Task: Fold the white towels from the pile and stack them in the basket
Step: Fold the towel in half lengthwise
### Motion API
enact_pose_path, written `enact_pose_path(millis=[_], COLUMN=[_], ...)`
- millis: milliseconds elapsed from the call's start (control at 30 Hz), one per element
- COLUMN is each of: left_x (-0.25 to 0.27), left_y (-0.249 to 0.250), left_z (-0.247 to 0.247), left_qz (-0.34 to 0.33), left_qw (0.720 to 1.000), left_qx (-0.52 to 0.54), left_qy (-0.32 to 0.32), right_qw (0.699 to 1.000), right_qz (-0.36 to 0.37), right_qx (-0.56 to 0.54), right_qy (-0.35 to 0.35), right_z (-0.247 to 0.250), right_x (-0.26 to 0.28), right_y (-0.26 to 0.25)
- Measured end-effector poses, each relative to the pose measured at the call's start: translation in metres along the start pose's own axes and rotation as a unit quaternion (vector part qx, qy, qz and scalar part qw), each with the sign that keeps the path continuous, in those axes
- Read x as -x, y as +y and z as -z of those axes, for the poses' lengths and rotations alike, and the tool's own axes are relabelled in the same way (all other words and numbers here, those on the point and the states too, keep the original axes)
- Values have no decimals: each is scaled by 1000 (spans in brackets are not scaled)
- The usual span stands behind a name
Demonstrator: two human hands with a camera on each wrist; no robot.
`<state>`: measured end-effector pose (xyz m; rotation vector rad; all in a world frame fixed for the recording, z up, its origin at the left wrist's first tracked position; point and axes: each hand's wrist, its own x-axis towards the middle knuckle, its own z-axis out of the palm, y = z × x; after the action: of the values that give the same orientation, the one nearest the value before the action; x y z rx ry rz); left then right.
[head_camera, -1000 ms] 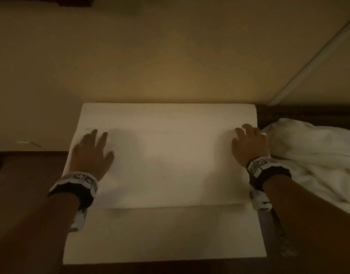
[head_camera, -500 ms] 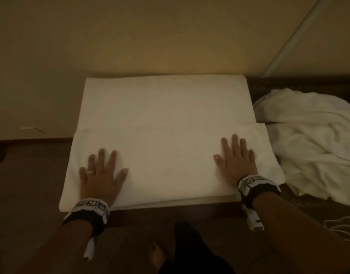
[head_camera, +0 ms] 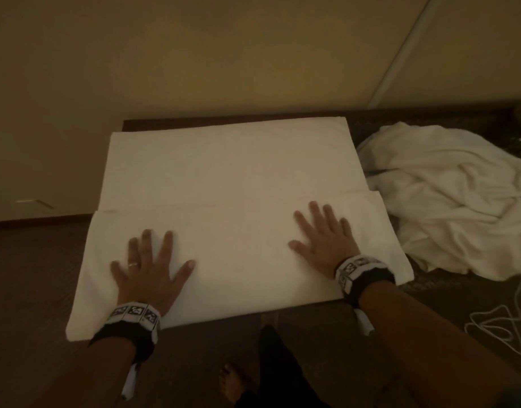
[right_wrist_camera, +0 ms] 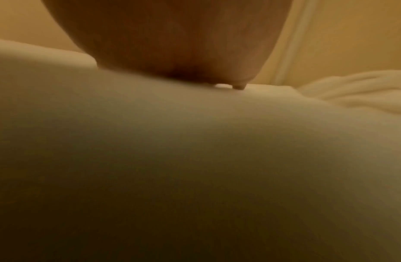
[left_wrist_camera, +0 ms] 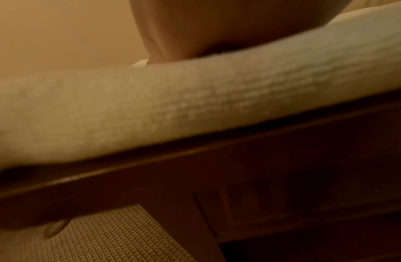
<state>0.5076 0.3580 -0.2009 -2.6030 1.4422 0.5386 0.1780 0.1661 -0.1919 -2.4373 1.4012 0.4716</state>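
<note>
A white towel (head_camera: 232, 178) lies spread on a dark wooden table (left_wrist_camera: 284, 159), its near part folded over into a thicker band (head_camera: 241, 260). My left hand (head_camera: 148, 260) lies flat on the left of that band, fingers spread. My right hand (head_camera: 321, 234) lies flat on its right side, fingers straight. In the left wrist view the folded edge of the towel (left_wrist_camera: 172, 106) bulges over the table's front edge under my palm. The right wrist view shows the towel (right_wrist_camera: 195, 159) close up under my right hand (right_wrist_camera: 172, 44). No basket shows.
A crumpled pile of white towels (head_camera: 459, 195) sits on the right. A white cord (head_camera: 494, 322) lies on the floor at lower right. A beige wall (head_camera: 224, 54) rises behind the table. My bare foot (head_camera: 232, 381) stands on patterned carpet (left_wrist_camera: 105, 239).
The near part of the towel has been folded over and both hands have slid back toward me on it, now pressing flat near the front edge.
</note>
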Motion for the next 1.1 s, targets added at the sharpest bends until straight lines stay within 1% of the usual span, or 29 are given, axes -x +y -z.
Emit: enact_pose_path(millis=[67, 133, 200, 233, 267, 333, 400, 500, 567, 700, 833, 1000, 1100], left_x=[-1, -2, -3, -3, -4, -7, -9, -1, 6, 13, -12, -69, -108], left_y=[-1, 0, 3, 5, 6, 6, 4, 1, 2, 4, 7, 9, 14], left_z=[0, 2, 6, 8, 12, 19, 26, 33, 37, 49, 67, 90, 103], left_qz=[-1, 3, 6, 6, 4, -7, -21, -19, -9, -23, -30, -80, -84], left_qw=[1000, 1000, 1000, 1000, 1000, 1000, 1000, 1000, 1000, 998, 997, 991, 990], left_qx=[2, -3, -8, -9, -9, -15, -16, 3, -6, -62, -73, -92, -85], left_qy=[0, -5, -7, -4, 3, 14, 10, 2, -8, 3, -26, -55, -70], right_qw=[997, 990, 985, 985, 987, 994, 997, 995, 995, 996, 996, 996, 995], right_qz=[-78, -136, -164, -168, -160, -110, -73, -87, -92, -79, -75, -40, -20], right_qx=[-14, -23, -30, -27, -17, 3, -6, -22, -13, 41, 57, 80, 93], right_qy=[-5, -23, -37, -31, -19, -8, -23, -41, -40, 3, -4, -25, -23], right_z=[10, 20, 29, 31, 31, 24, 13, 6, 10, 28, 50, 76, 89], right_x=[-8, -14, -16, -15, -12, 0, 18, 41, 49, 49, 21, -42, -84], right_y=[33, 59, 68, 65, 57, 35, 17, 7, 5, 2, 4, 11, 13])
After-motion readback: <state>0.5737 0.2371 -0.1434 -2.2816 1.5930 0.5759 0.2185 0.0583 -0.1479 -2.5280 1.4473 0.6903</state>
